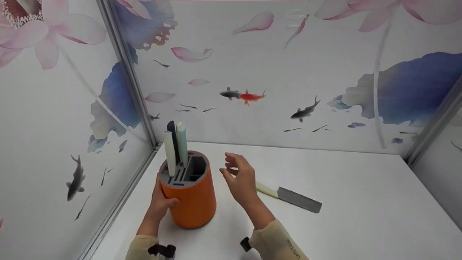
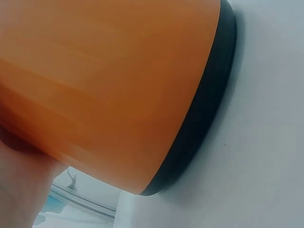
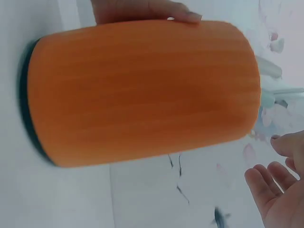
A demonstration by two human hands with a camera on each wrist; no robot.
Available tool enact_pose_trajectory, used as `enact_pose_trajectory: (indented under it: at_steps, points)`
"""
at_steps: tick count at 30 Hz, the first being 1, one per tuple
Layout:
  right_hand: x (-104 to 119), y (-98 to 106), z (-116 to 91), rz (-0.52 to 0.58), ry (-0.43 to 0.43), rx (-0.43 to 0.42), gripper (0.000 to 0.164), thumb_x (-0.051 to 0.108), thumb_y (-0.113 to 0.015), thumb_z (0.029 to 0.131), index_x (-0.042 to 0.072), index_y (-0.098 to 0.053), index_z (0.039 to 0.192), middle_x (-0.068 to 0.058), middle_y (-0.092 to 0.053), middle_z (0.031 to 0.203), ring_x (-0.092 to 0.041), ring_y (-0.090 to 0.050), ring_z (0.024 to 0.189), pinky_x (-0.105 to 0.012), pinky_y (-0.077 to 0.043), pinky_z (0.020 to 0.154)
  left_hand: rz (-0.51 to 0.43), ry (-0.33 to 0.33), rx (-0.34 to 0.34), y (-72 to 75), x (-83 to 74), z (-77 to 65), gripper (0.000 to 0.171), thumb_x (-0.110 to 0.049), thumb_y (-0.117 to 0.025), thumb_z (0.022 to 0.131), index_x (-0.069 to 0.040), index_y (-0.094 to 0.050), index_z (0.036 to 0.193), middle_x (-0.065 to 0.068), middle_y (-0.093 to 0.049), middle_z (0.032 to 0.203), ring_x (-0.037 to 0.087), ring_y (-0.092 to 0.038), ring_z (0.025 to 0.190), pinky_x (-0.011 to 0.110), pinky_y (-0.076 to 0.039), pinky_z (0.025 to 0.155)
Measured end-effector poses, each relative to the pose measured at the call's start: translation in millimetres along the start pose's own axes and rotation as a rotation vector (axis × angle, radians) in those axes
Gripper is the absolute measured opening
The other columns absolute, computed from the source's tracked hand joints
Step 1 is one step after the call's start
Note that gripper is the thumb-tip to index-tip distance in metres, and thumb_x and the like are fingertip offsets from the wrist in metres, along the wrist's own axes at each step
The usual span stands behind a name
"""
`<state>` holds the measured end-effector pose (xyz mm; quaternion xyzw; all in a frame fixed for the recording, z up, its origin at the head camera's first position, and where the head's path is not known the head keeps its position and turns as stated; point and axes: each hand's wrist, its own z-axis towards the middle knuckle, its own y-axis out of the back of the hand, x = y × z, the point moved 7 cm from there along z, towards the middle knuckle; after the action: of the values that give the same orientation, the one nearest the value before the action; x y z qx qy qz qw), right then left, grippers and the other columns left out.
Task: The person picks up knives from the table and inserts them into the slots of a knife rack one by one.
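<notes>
An orange round knife block (image 1: 195,202) with a grey slotted top stands upright on the white table. My left hand (image 1: 160,202) grips its left side, the thumb across the front and the other fingers hidden behind. Several knife handles rise from the slots, among them a white handle (image 1: 169,153), a dark handle (image 1: 173,137) and a light teal handle (image 1: 183,144). To the right of the block, my right hand (image 1: 242,178) hovers with loosely bent fingers and holds nothing. A cleaver (image 1: 299,199) lies behind it, its pale handle (image 1: 266,189) partly hidden by the hand.
The white table (image 1: 361,224) meets a back panel (image 1: 202,126) printed with fish and petals. A similar left panel (image 1: 39,126) stands close beside the knife block, with a metal post (image 1: 126,72) at the corner. Another panel (image 1: 447,144) borders the right side.
</notes>
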<state>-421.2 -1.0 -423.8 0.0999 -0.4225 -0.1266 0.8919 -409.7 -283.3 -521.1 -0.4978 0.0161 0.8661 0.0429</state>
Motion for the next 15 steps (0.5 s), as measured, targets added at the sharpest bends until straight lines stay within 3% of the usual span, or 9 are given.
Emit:
enact_pose_trajectory:
  at_steps: [6,15]
  points:
    - [-42.7,26.6,-15.4,-0.117,-0.101,-0.003,0.039,0.003,-0.080,0.093,0.008,-0.069,0.130,-0.012,-0.072,0.116,-0.026,-0.075,0.103,-0.040,-0.065,0.090,-0.018,-0.020,0.003,4.3,-3.6,-2.0,0.124,-0.014,-0.094,0.076,-0.024,-0.016,0.172,0.001,-0.046,0.165,0.014,-0.052,0.142,0.024,-0.044,0.118]
    - [-96.0,48.1,-31.5,-0.311,-0.214,0.050,0.036,0.003,-0.082,0.090,0.005,-0.071,0.125,-0.011,-0.072,0.116,-0.031,-0.071,0.107,-0.044,-0.062,0.091,-0.022,-0.010,0.015,-4.0,-2.3,3.3,0.123,-0.028,-0.096,0.077,-0.024,-0.017,0.171,-0.001,-0.050,0.160,0.013,-0.054,0.138,0.024,-0.045,0.118]
